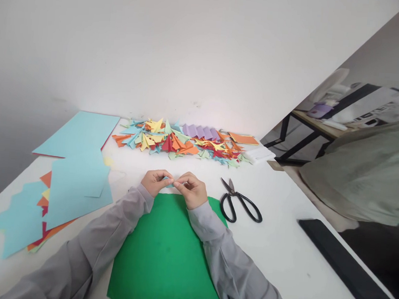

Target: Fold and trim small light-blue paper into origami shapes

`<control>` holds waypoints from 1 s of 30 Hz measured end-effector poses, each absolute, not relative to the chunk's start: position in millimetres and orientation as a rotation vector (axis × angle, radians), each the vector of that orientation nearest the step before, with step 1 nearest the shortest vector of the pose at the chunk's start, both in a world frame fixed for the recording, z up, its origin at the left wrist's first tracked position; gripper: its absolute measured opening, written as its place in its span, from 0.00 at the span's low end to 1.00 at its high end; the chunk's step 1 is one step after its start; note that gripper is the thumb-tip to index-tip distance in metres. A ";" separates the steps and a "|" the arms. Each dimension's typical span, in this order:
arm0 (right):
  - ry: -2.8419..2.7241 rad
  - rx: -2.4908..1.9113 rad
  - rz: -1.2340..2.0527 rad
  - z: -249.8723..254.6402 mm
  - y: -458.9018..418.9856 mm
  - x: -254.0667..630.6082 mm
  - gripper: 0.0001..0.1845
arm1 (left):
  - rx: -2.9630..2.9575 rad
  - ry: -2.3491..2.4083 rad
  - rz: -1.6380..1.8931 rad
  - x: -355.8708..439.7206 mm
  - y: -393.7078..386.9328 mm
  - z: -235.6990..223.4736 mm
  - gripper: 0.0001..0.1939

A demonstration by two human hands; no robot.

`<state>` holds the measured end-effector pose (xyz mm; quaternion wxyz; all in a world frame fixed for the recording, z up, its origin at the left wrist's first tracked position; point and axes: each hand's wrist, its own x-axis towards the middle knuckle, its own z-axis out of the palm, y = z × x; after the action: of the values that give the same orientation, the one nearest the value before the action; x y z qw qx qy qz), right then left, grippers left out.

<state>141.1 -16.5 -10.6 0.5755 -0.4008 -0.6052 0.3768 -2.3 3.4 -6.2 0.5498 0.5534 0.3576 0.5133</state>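
A small piece of light blue paper (168, 184) is pinched between both my hands, mostly covered by the fingers. My left hand (155, 182) closes on its left side with thumb and fingertips. From the right, my right hand (193, 190) grips it the same way, the fingertips of both hands nearly meeting. The hands are just above the far edge of a green sheet (167, 253) lying on the white table. Black-handled scissors (235, 197) lie to the right of my right hand, blades parted.
Behind my hands stretches a pile of folded paper planes (161, 139) in several colours, beside a purple pleated paper strip (201, 132). Blue sheets (82, 130) and paper offcuts (26, 218) cover the left. A black flat case (346, 264) lies at the right edge; a person (365, 168) is beyond.
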 end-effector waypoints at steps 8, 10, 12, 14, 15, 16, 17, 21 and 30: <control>-1.354 -0.959 0.927 -7.9 -15.5 142.1 0.09 | 1.283 0.823 1.231 -5.9 5.5 -3.8 0.10; -1.354 -0.958 0.936 -7.1 -15.0 143.0 0.09 | 1.272 0.825 1.218 -6.3 6.0 -5.2 0.10; -1.354 -0.967 0.933 -7.6 -14.1 144.1 0.08 | 1.208 0.834 1.208 -5.2 6.9 -8.7 0.11; -1.355 -0.987 0.917 -9.6 -13.0 145.5 0.08 | 1.068 0.849 1.190 -3.2 8.3 -13.6 0.14; -1.351 -0.996 0.907 -10.8 -12.5 146.3 0.07 | 1.042 0.847 1.187 -2.2 9.1 -16.0 0.17; -1.342 -1.003 0.902 -12.1 -11.9 147.0 0.07 | 1.013 0.847 1.199 -1.5 10.0 -18.1 0.19; -1.330 -1.006 0.898 -13.2 -11.5 147.7 0.07 | 0.984 0.852 1.217 -1.2 10.8 -19.7 0.19; -1.289 -1.007 0.931 -14.4 -11.5 148.7 0.08 | 0.974 0.869 1.262 -3.2 12.0 -21.1 0.16; -1.234 -1.032 1.015 -9.1 -15.9 139.3 0.16 | 1.107 0.832 1.264 -5.9 9.0 -15.6 0.14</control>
<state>139.3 -15.9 -9.1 0.5807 -0.4417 -0.5282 0.4344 -5.9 9.0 -15.6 0.5919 0.4758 0.3578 0.5433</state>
